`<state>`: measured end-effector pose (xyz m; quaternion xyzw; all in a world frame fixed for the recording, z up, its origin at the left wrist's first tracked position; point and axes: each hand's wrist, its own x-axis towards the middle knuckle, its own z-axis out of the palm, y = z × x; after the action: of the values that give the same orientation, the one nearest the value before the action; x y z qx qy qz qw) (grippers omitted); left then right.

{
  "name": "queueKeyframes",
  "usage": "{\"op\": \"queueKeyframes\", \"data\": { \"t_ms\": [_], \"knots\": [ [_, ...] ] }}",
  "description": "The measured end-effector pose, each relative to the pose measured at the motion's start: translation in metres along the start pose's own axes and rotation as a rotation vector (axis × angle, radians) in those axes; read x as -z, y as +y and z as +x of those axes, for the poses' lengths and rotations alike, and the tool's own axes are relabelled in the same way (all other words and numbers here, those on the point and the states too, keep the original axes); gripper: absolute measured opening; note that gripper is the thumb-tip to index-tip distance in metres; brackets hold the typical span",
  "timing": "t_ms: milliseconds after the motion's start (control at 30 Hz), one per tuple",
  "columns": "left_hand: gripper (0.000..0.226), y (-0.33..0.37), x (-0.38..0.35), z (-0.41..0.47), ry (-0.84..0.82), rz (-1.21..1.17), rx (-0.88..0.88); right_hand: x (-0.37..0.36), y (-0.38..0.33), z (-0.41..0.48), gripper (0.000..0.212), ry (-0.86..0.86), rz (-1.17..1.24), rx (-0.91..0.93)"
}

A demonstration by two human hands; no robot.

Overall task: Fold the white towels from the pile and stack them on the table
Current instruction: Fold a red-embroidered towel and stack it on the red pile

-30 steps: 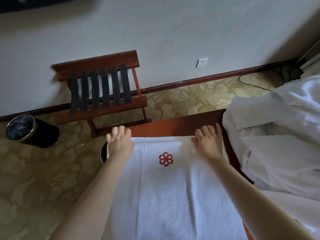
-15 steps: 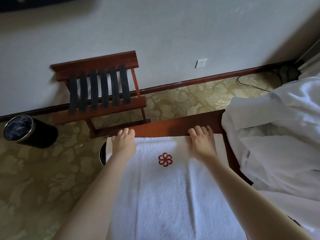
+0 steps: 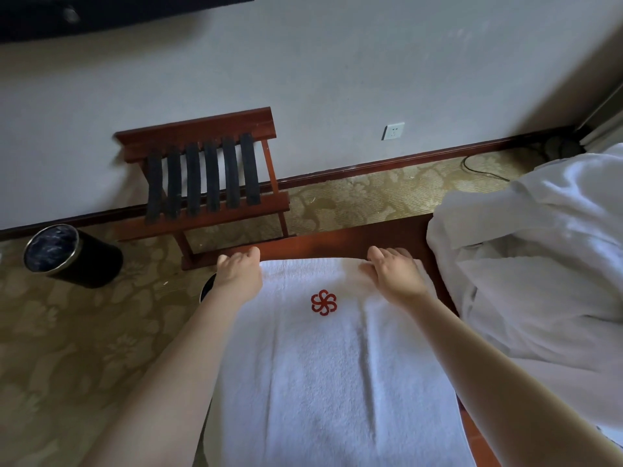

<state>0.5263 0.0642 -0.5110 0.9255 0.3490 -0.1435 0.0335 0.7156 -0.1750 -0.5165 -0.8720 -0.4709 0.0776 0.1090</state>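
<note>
A white towel [image 3: 337, 365] with a red flower logo lies spread flat on the red-brown wooden table [image 3: 337, 242]. My left hand [image 3: 237, 274] is at the towel's far left corner, fingers curled over the far edge and gripping it. At the far right part of that same edge, my right hand [image 3: 394, 274] grips the towel in the same way. Both sets of fingertips are hidden behind the knuckles. The pile of white towels [image 3: 539, 271] lies heaped on the table to the right, close to my right forearm.
A wooden luggage rack [image 3: 202, 183] with black straps stands against the wall beyond the table. A black round bin [image 3: 70, 254] sits on the patterned carpet at left. A dark round object [image 3: 207, 288] shows under my left wrist. A cable [image 3: 482, 170] runs along the floor.
Both hands, which lay flat with fingers stretched on the towel's far end, have curled their fingers over the far edge. The towel has not moved.
</note>
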Motion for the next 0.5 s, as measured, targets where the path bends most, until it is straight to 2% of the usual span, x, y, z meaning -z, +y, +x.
{"op": "queueKeyframes", "data": {
  "t_ms": [200,300,400,500],
  "knots": [
    [0.022,0.004,0.024,-0.046,-0.015,0.003,0.069,0.033,-0.017,-0.027,0.031,0.035,-0.132,0.094],
    [0.029,0.003,0.032,-0.075,-0.011,0.014,0.077,0.046,-0.022,-0.049,0.029,-0.017,-0.205,0.116],
    [0.027,0.007,0.042,-0.105,0.014,-0.049,0.078,0.057,-0.027,-0.071,0.023,-0.104,-0.268,0.079],
    [0.022,0.016,0.058,-0.131,0.036,-0.079,0.127,0.07,-0.035,-0.09,0.015,-0.098,-0.195,-0.023]
  ]
}}
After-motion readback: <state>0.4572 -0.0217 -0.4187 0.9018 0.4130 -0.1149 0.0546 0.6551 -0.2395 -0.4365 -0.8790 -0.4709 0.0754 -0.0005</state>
